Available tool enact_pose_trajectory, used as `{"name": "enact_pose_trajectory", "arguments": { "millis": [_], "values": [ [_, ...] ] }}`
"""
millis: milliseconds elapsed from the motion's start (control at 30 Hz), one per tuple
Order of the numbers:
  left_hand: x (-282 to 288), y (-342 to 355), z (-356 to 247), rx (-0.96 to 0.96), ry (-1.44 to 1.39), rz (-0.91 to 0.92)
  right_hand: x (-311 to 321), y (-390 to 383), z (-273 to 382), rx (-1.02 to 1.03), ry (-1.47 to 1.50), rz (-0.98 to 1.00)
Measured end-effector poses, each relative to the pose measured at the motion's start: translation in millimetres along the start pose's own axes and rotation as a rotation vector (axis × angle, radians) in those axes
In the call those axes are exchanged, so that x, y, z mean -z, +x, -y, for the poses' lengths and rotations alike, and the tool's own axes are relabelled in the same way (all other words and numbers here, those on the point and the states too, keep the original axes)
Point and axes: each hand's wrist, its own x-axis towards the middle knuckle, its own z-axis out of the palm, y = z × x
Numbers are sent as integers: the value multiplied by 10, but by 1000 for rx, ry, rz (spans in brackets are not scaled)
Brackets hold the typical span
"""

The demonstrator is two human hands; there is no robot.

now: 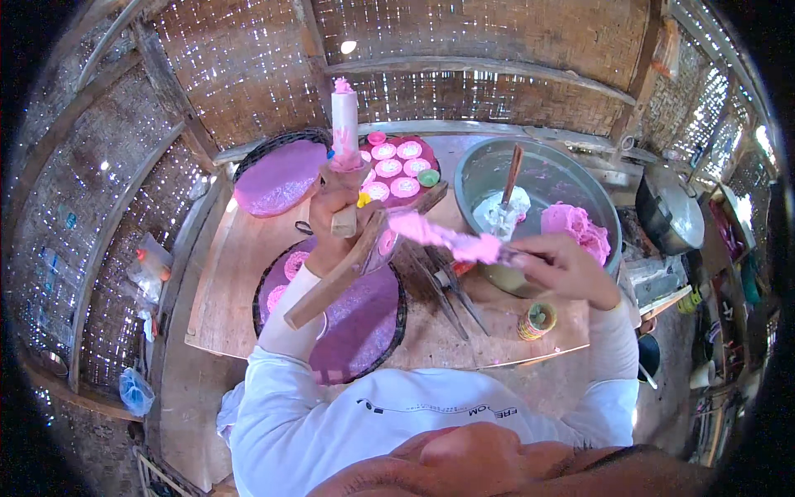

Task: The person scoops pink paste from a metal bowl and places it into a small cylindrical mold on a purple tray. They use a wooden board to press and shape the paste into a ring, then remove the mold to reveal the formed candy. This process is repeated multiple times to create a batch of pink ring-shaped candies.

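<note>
My left hand (329,232) is closed round a wooden press (315,298) holding an upright white tube (344,116) with pink paste at its top and base. My right hand (563,269) grips a spatula (517,257) loaded with pink paste (443,236), held across to the press. Behind the press, a round tray (402,200) carries several pink patterned pieces and small coloured cups. Beneath my left arm lies a purple-lined round tray (348,323) with pink pieces. A large grey basin (606,215) holds pink dough (567,224), a white mass (497,215) and a wooden stick.
A second purple-lined tray (273,178) sits at back left on the wooden table (219,306). Metal tongs (451,306) and a woven cup (537,325) lie right of centre. A pot (667,203) stands further right. Woven bamboo walls (464,33) surround the table.
</note>
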Motion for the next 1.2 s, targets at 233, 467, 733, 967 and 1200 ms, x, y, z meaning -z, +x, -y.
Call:
{"name": "enact_pose_trajectory", "arguments": {
  "millis": [233, 467, 733, 967, 1200],
  "values": [
    [302, 68, -112, -88, -12, 37, 757, -340, -670, -437, -918, -284],
    [407, 200, -351, 346, -829, -48, 403, 0, -1648, 56, -808, -598],
    [114, 70, -276, 234, -1703, 72, -1844, 675, 7, -87, 2153, 1263],
    [1000, -168, -385, 863, -499, -253, -1305, 628, -102, -46, 1731, 380],
    [1210, -304, -926, 435, 753, 398, -1299, 906, 29, 140, 850, 65]
  ]
}}
